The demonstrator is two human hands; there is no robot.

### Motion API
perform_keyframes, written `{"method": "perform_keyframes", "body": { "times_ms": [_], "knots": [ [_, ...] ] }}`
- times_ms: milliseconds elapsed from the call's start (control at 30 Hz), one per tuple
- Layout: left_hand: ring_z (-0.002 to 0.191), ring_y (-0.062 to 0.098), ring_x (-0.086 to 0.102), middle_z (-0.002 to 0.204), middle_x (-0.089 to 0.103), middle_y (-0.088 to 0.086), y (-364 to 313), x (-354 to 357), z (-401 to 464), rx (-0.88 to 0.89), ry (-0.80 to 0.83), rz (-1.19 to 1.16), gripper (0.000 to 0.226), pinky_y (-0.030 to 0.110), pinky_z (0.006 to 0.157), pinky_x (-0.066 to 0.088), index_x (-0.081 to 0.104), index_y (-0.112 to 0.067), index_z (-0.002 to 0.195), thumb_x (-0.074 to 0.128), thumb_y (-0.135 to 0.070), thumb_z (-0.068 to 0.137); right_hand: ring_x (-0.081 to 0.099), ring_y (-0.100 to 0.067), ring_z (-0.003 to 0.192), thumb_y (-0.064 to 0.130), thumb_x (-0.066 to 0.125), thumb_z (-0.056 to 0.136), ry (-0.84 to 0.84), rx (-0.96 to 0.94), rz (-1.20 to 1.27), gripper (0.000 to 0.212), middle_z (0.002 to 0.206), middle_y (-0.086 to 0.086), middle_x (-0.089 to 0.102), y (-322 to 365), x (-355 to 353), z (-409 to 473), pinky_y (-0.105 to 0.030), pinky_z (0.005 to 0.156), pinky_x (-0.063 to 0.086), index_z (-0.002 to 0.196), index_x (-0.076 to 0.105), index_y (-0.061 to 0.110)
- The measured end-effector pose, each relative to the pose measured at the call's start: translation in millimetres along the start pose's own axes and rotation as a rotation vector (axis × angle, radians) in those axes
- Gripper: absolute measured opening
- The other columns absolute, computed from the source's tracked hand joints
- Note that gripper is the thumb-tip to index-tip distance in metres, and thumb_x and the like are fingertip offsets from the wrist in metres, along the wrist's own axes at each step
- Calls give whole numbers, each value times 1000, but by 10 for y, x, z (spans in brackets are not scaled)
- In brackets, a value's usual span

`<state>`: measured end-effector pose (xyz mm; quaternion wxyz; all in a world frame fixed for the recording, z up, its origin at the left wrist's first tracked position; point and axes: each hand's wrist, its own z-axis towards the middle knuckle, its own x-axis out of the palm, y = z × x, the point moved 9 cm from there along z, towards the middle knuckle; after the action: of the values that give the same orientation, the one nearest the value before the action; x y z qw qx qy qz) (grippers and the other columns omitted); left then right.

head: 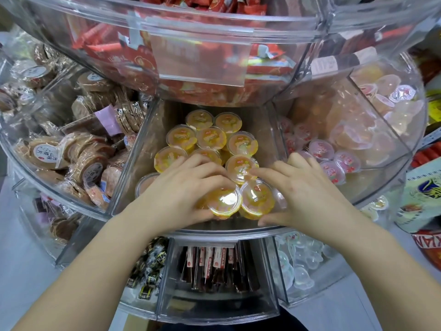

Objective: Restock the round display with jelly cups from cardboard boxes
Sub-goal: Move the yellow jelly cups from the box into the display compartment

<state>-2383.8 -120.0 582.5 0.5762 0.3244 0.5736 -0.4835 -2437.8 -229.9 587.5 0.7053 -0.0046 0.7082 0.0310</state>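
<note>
Several yellow jelly cups (211, 137) with clear lids fill the middle wedge compartment of the clear round display (133, 151). My left hand (183, 187) lies over the near cups, fingers curled around one yellow cup (223, 203) at the compartment's front. My right hand (300, 192) presses against the neighbouring cup (256, 198), thumb under its front edge, fingers reaching over to another cup (241, 167). Both hands are inside the compartment, just behind its front wall. No cardboard box is in view.
Left compartment holds wrapped round biscuits (88, 163). Right compartment holds pale and pink jelly cups (334, 161). The tier above (191, 56) overhangs, full of red packets. The tier below holds dark candies (148, 266), stick snacks (212, 263) and clear jellies (300, 263). Bagged goods (420, 194) at right.
</note>
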Motion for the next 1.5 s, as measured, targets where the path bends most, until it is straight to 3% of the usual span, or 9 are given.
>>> {"method": "perform_keyframes", "body": {
  "times_ms": [200, 333, 467, 733, 900, 1067, 1200, 1333, 1500],
  "knots": [
    [101, 25, 56, 110, 63, -3, 26, 36, 23, -54, 6, -6, 52, 29, 75, 34, 66, -23, 105, 84, -31, 56, 44, -19, 75, 38, 86, 56, -17, -70, 30, 51, 88, 3, 65, -9, -41, -17, -39, 67, 44, 101, 71, 21],
    [115, 23, 48, 123, 56, -4, 55, 57, 19, -84, 57, -57, 59, 35, 87, 39, 61, -26, 114, 81, -43, 61, 34, -15, 84, 49, 80, 59, 64, -55, 67, 61, 106, 6, 62, -16, 8, -16, -35, 77, 37, 114, 65, 26],
    [124, 22, 44, 132, 51, -2, 191, -61, -126, -137, 17, -152, 70, 41, 101, 38, 58, -24, 124, 77, -53, 63, 56, -26, 90, 51, 84, 48, -98, -104, 36, 64, 112, 0, 65, 23, -136, -51, -41, 78, 44, 104, 71, 22],
    [138, 13, 28, 147, 36, -8, 345, 55, -200, -228, 140, -264, 71, 30, 115, 17, 46, -25, 136, 52, -59, 73, 62, -26, 111, 41, 82, 63, -202, -295, -32, 40, 105, 1, 72, 191, -119, 11, -59, 98, 33, 95, 75, 18],
    [130, 18, 36, 140, 43, -1, 316, 54, -135, -228, 68, -302, 59, 30, 110, 23, 55, -15, 125, 62, -47, 76, 61, -26, 112, 38, 80, 67, -185, -279, -17, 35, 107, 0, 71, 165, -104, 42, -56, 101, 29, 95, 74, 17],
    [129, 13, 32, 135, 39, -6, 349, -53, -221, -206, 49, -316, 80, 30, 110, 23, 51, -20, 131, 67, -57, 62, 57, -25, 117, 46, 81, 60, -111, -260, 23, 59, 114, -2, 67, 99, -59, -14, -55, 104, 26, 110, 69, 17],
    [122, 15, 42, 128, 49, -6, 415, -230, -405, -177, 51, -184, 78, 30, 102, 34, 54, -27, 128, 78, -50, 57, 61, -26, 110, 37, 87, 54, -163, -305, 46, 56, 110, -5, 67, 117, -111, -52, -54, 102, 33, 104, 71, 19],
    [102, 21, 61, 115, 63, -3, 487, -325, -539, -168, 68, -53, 67, 39, 83, 54, 64, -26, 116, 89, -30, 53, 66, -21, 99, 33, 88, 55, -184, -403, 104, 53, 110, -3, 69, 322, -151, -6, -28, 73, 53, 104, 72, 20],
    [89, 19, 69, 105, 70, -1, 408, -291, -547, -83, 47, -12, 54, 34, 71, 58, 72, -19, 103, 90, -13, 53, 69, -19, 89, 25, 87, 60, -175, -474, 110, 35, 105, 0, 72, 476, -72, 69, -25, 65, 55, 92, 75, 20]
  ]
}}
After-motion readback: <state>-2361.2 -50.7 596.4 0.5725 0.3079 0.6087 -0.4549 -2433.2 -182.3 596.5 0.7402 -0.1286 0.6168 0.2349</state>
